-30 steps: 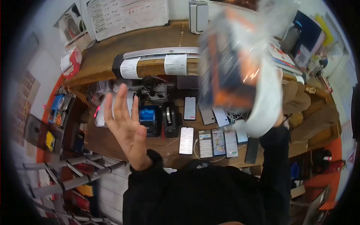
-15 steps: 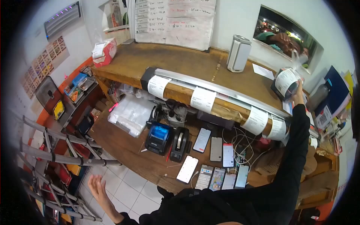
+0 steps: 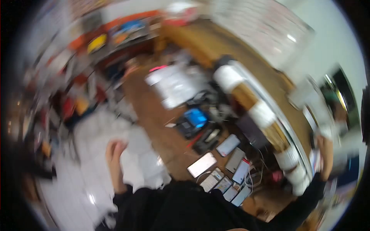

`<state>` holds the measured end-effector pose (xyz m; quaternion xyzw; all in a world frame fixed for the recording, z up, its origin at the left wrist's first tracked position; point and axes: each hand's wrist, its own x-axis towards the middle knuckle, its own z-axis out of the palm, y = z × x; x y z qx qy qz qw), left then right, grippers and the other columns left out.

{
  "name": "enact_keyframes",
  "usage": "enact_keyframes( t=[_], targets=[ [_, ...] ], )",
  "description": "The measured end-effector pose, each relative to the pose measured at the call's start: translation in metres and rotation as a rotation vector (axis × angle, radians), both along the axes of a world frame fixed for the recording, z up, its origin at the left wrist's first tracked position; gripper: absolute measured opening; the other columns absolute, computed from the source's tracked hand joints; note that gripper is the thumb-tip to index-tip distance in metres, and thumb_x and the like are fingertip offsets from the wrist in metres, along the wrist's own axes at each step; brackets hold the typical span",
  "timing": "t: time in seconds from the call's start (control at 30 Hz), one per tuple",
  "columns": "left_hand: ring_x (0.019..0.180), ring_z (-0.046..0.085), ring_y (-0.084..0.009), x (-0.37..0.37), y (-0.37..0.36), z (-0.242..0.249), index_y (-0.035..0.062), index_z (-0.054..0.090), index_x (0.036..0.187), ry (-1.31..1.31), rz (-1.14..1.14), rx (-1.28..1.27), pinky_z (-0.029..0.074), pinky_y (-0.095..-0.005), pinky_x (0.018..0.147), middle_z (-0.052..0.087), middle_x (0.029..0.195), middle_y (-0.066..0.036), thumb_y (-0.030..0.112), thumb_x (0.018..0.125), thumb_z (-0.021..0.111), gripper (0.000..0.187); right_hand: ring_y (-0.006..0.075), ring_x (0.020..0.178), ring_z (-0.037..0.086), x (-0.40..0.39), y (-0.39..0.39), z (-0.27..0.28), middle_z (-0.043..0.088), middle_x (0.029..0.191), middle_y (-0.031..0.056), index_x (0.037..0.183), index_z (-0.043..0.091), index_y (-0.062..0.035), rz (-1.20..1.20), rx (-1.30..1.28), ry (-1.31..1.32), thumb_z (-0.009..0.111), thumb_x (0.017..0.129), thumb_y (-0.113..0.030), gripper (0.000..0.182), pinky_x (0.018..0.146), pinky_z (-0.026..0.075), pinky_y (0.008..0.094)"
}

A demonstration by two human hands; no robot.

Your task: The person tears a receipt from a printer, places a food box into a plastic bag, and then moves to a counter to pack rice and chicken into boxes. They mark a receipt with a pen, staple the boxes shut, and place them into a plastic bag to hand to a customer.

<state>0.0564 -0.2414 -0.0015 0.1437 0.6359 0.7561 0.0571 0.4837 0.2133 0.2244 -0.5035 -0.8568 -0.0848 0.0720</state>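
Note:
The view is smeared by motion. My right hand reaches over the far right end of the wooden counter. Its fingers are closed on a blurred package in a clear bag, its white label and dark part only partly visible. My left hand hangs over the tiled floor to the left of the desk, fingers loosely bent and apart, with nothing in it. Several phones lie on the brown desk in front of my body, touched by neither hand.
A blue and black label printer and a black tape dispenser stand on the desk near a stack of clear plastic bags. White paper labels hang along the counter's edge. A red and white package sits at its far end.
My view has swung left and blurred, so the counter now slants down to the right. My right hand stays at the package by the window; my left hand remains raised over the floor.

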Motion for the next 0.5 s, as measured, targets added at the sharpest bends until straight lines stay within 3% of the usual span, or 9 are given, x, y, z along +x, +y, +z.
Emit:
enact_keyframes(
  t=[0.03,0.1,0.13,0.17,0.2,0.23,0.27,0.4,0.5],
  targets=[
    [0.081,0.055,-0.0173,0.002,-0.009,0.009,-0.0002,0.049,0.092,-0.012,0.012,-0.032,0.044,-0.0286,0.076,0.051,0.085,-0.007,0.012,0.085,0.045,0.015,0.0309,0.076,0.057,-0.034,-0.032,-0.006,0.06,0.084,0.0192,0.094,0.058,0.0019,0.167,-0.185,0.177,0.05,0.081,-0.016,0.024,0.07,0.043,0.0369],
    [0.08,0.055,-0.0147,0.0,-0.036,0.012,-0.0006,0.05,0.09,0.005,0.062,0.004,0.043,-0.0267,0.074,0.053,0.081,-0.006,0.011,0.085,0.046,0.013,0.0275,0.081,0.058,-0.073,-0.072,-0.036,0.059,0.095,0.0166,0.102,0.055,0.0011,0.694,-0.138,0.13,0.056,0.076,-0.009,0.027,0.071,0.042,0.0355],
    [0.079,0.055,-0.0132,0.001,-0.057,0.015,-0.0008,0.051,0.089,0.037,0.088,0.025,0.043,-0.0249,0.073,0.054,0.079,-0.005,0.01,0.085,0.046,0.013,0.0217,0.08,0.056,-0.12,-0.121,-0.026,0.059,0.089,0.0132,0.104,0.052,0.0003,0.676,-0.291,-0.129,0.054,0.078,-0.01,0.028,0.074,0.043,0.0325],
    [0.079,0.055,-0.0132,0.006,-0.082,0.016,-0.0008,0.051,0.089,0.032,0.206,0.014,0.043,-0.0249,0.073,0.054,0.079,-0.005,0.01,0.085,0.046,0.013,0.0282,0.077,0.058,-0.165,-0.169,-0.026,0.059,0.087,0.0173,0.108,0.05,0.0008,0.682,-0.611,-0.036,0.058,0.074,-0.012,0.037,0.07,0.043,0.0348],
    [0.078,0.055,-0.013,0.01,-0.106,0.018,-0.0005,0.051,0.089,0.053,0.243,0.009,0.042,-0.0246,0.073,0.055,0.08,-0.005,0.011,0.085,0.045,0.013,0.0282,0.077,0.058,-0.203,-0.207,-0.022,0.059,0.087,0.0173,0.108,0.05,0.0008,0.777,-0.62,-0.068,0.058,0.074,-0.012,0.037,0.07,0.043,0.0348],
    [0.078,0.055,-0.0129,0.012,-0.129,0.016,-0.0003,0.052,0.089,0.076,0.253,0.004,0.042,-0.0242,0.072,0.055,0.08,-0.005,0.011,0.086,0.045,0.014,0.0347,0.092,0.053,-0.229,-0.232,-0.023,0.054,0.099,0.0223,0.111,0.049,-0.0007,0.834,-0.753,-0.339,0.047,0.084,-0.019,0.032,0.078,0.04,0.0351],
    [0.078,0.055,-0.0129,0.02,-0.155,0.013,-0.0003,0.052,0.089,0.079,0.318,-0.002,0.042,-0.0242,0.072,0.055,0.08,-0.005,0.011,0.086,0.045,0.014,0.0274,0.085,0.057,-0.246,-0.24,-0.041,0.057,0.1,0.018,0.108,0.05,0.0,1.105,-0.638,-0.354,0.051,0.082,-0.013,0.03,0.071,0.044,0.0317],
    [0.077,0.055,-0.013,0.061,-0.249,-0.002,-0.0005,0.051,0.088,0.002,0.725,-0.036,0.042,-0.024,0.072,0.055,0.077,-0.006,0.014,0.086,0.045,0.016,0.0392,0.078,0.053,-0.328,-0.303,-0.075,0.056,0.085,0.0239,0.109,0.049,0.0,1.446,-0.599,-0.292,0.059,0.073,-0.014,0.04,0.067,0.043,0.0381],
    [0.076,0.055,-0.013,0.094,-0.3,-0.025,-0.0006,0.051,0.087,-0.086,0.964,-0.046,0.042,-0.0241,0.071,0.055,0.075,-0.006,0.016,0.086,0.045,0.017,0.0354,0.079,0.054,-0.378,-0.361,-0.087,0.055,0.093,0.0204,0.111,0.046,0.0003,1.559,-0.628,-0.372,0.059,0.073,-0.016,0.043,0.068,0.043,0.0379]
  ],
)
